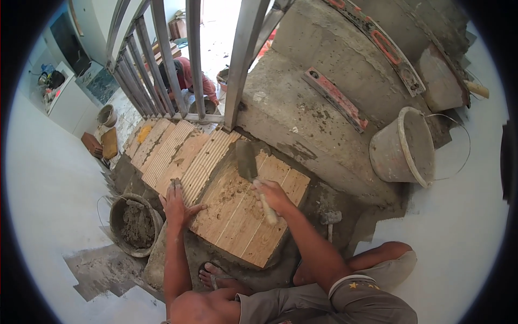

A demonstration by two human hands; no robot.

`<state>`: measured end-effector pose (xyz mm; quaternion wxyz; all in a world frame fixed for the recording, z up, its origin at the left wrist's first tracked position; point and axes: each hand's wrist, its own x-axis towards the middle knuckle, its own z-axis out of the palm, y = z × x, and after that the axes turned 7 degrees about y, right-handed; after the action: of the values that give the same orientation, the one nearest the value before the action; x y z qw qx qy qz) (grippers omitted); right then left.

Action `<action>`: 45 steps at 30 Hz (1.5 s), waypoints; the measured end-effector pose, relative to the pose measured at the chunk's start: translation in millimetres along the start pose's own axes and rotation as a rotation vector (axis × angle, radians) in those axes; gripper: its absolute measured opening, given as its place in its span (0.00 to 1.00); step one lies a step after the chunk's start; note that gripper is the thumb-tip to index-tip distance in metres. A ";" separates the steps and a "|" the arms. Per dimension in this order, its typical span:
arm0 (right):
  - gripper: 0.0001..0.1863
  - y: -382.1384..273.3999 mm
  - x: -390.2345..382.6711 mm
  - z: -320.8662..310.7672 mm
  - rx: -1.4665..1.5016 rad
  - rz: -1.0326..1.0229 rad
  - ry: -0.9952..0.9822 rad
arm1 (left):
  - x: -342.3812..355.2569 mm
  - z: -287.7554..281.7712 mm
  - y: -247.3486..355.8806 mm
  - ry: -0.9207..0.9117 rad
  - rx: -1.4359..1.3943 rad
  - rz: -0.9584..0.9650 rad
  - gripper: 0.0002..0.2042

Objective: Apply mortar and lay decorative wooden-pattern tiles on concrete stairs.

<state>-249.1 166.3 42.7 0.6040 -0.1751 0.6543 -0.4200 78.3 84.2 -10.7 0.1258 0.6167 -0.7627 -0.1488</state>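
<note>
My right hand (271, 195) is closed around a trowel (246, 161), its pale handle slanting down below the fist. The grey blade lies over the upper edge of a wood-look tile (253, 216) sprinkled with mortar crumbs. My left hand (179, 208) is spread, with nothing in it, at the near left edge of the tiles, its fingertips smeared with mortar. It rests beside the ridged tile steps (208, 162) that run down to the left. Close to this hand is a bucket (156, 221) with grey mortar (136, 225) in it.
A metal railing (237, 70) rises beyond the tiles; behind it a person in red (189, 75) bends over a bucket. On the concrete steps at right lie a red level (335, 100) and a tilted bucket (389, 154). A mallet (331, 218) is near my right forearm.
</note>
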 end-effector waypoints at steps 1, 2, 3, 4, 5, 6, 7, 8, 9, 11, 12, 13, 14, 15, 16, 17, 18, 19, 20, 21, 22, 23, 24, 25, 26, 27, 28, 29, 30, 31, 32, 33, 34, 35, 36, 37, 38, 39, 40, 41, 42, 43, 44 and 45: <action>0.20 -1.1 7.3 6.0 0.048 0.038 -0.029 | 0.0 0.3 1.8 -0.013 0.005 -0.022 0.64; 0.20 -2.5 12.1 11.1 0.054 0.035 -0.021 | 0.3 1.7 2.9 -0.015 0.003 -0.012 0.64; 0.20 -4.3 16.1 15.2 0.037 0.017 0.039 | 1.0 3.2 3.7 -0.008 -0.011 -0.021 0.65; 0.20 -5.1 17.1 18.6 0.020 0.004 0.095 | -0.3 3.0 2.2 -0.002 -0.022 -0.035 0.65; 0.20 -6.2 16.3 19.1 0.023 0.006 0.101 | -0.7 3.2 0.6 -0.007 -0.023 -0.031 0.65; 0.19 -7.0 14.8 18.9 0.042 0.015 0.146 | -0.7 3.7 -0.9 0.002 -0.020 -0.026 0.65; 0.19 -6.8 14.6 17.2 0.058 0.020 0.191 | 0.4 4.2 -1.4 0.014 -0.019 -0.021 0.65; 0.19 -3.4 13.6 12.5 0.057 0.019 0.198 | 0.7 4.8 -1.8 0.012 -0.024 -0.017 0.65; 0.19 1.4 10.6 5.6 0.045 0.017 0.208 | 0.4 5.5 -2.2 0.011 -0.020 -0.020 0.65; 0.19 8.3 -0.9 -0.5 0.030 0.018 0.218 | -1.2 3.6 -6.5 0.008 -0.017 -0.027 0.65; 0.19 12.3 -7.5 -3.0 0.042 0.007 0.249 | -1.6 2.6 -9.1 0.017 -0.015 -0.026 0.65; 0.19 15.1 -14.8 -9.1 0.052 -0.006 0.289 | -0.8 2.2 -5.0 0.026 -0.021 -0.020 0.65; 0.19 22.2 -18.1 -15.9 0.048 -0.007 0.299 | -0.4 1.2 -1.8 0.022 -0.031 -0.017 0.65; 0.20 30.7 -19.4 -22.9 0.035 -0.012 0.338 | -0.1 -1.0 0.6 -0.013 -0.009 -0.033 0.64; 0.20 37.9 -21.2 -29.9 0.024 -0.019 0.376 | 0.7 -4.3 4.0 -0.045 0.014 -0.048 0.64; 0.20 44.4 -24.0 -36.9 0.021 -0.020 0.386 | 0.7 -4.1 5.7 -0.048 0.005 -0.044 0.64; 0.20 50.6 -27.1 -44.7 0.023 -0.020 0.405 | 0.5 -3.2 6.6 -0.039 -0.005 -0.045 0.64; 0.20 52.4 -31.7 -46.5 0.026 -0.018 0.418 | -0.3 -3.1 4.2 -0.028 -0.010 -0.050 0.64; 0.20 54.3 -36.8 -48.6 0.025 -0.016 0.420 | -1.3 -0.2 0.1 -0.030 -0.012 -0.050 0.64; 0.20 56.3 -42.2 -50.9 0.025 -0.007 0.456 | -2.3 4.3 -5.3 0.013 -0.026 -0.026 0.64; 0.20 58.4 -47.6 -54.7 0.026 0.002 0.494 | -2.2 6.6 -7.0 0.056 -0.042 0.000 0.64; 0.20 61.3 -51.7 -60.6 0.024 0.004 0.498 | -1.8 9.0 -8.5 0.053 -0.045 0.000 0.64; 0.20 63.1 -56.1 -67.2 0.038 0.032 0.526 | -1.7 11.3 -10.1 0.062 -0.045 0.003 0.64; 0.20 65.3 -61.4 -74.5 0.052 0.060 0.556 | -1.9 12.8 -10.0 0.070 -0.048 0.007 0.64; 0.20 69.0 -66.3 -83.1 0.047 0.064 0.562 | -2.4 11.2 -6.7 0.063 -0.054 0.007 0.64; 0.19 72.1 -70.9 -91.6 0.047 0.073 0.587 | -2.6 8.5 -3.8 0.055 -0.065 0.004 0.64; 0.17 73.2 -73.7 -96.8 0.045 0.080 0.601 | -1.7 4.0 -2.6 0.054 -0.071 -0.005 0.64; 0.17 73.3 -78.4 -99.6 0.035 0.084 0.586 | -1.6 4.2 -4.3 0.058 -0.066 -0.022 0.64; 0.16 73.7 -85.5 -102.2 -0.093 0.065 0.592 | -1.6 5.2 -6.8 0.044 -0.039 -0.016 0.65; 0.14 68.7 -92.0 -104.7 -0.223 0.042 0.594 | -1.8 4.7 -6.9 0.031 -0.013 -0.015 0.65; 0.14 63.3 -95.3 -105.0 -0.236 0.045 0.570 | -2.5 3.3 -6.7 0.036 -0.004 -0.040 0.65; 0.12 57.5 -98.0 -105.1 -0.315 -0.015 0.492 | -3.0 1.9 -5.5 0.043 -0.004 -0.023 0.65; 0.11 44.8 -105.2 -104.6 -0.395 -0.079 0.423 | -1.7 2.4 -1.3 0.051 -0.013 0.001 0.64; 0.11 14.5 -112.8 -94.0 -0.490 -0.015 0.356 | -2.1 2.1 -1.2 0.071 -0.018 0.012 0.64; 0.11 -2.4 -112.0 -93.5 -0.502 -0.015 0.344 | -0.5 3.8 1.3 0.074 -0.019 -0.005 0.64; 0.11 -17.0 -110.4 -94.3 -0.512 -0.076 0.259 | 1.6 5.1 3.8 0.064 -0.024 0.001 0.64; 0.12 -27.6 -103.3 -92.7 -0.513 -0.136 0.162 | 1.0 3.2 0.5 0.056 -0.017 0.003 0.64; 0.12 -37.4 -93.9 -91.8 -0.519 -0.137 0.142 | -1.2 3.3 -3.6 0.062 -0.009 -0.015 0.64; 0.13 -48.6 -83.5 -90.3 -0.536 -0.177 0.089 | -1.9 4.6 -7.4 0.072 0.001 0.001 0.64; 0.14 -60.4 -73.2 -85.7 -0.552 -0.214 0.034 | -3.5 4.7 -10.8 0.080 0.012 0.015 0.64; 0.14 -74.2 -65.4 -80.0 -0.556 -0.216 0.014 | -5.3 4.6 -14.1 0.086 0.021 -0.002 0.64; 0.13 -93.0 -60.2 -70.4 -0.522 -0.204 -0.072 | -6.3 4.2 -15.1 0.092 0.010 0.000 0.65; 0.13 -107.7 -52.8 -64.5 -0.488 -0.191 -0.150 | -6.4 3.5 -13.4 0.098 -0.006 0.008 0.65; 0.13 -113.6 -38.4 -62.5 -0.491 -0.194 -0.166 | -7.6 2.1 -12.1 0.104 0.002 -0.004 0.65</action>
<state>-331.3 149.2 148.8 0.5520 -0.4118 0.6650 -0.2889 90.0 89.4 -17.3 0.1645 0.6254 -0.7539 -0.1162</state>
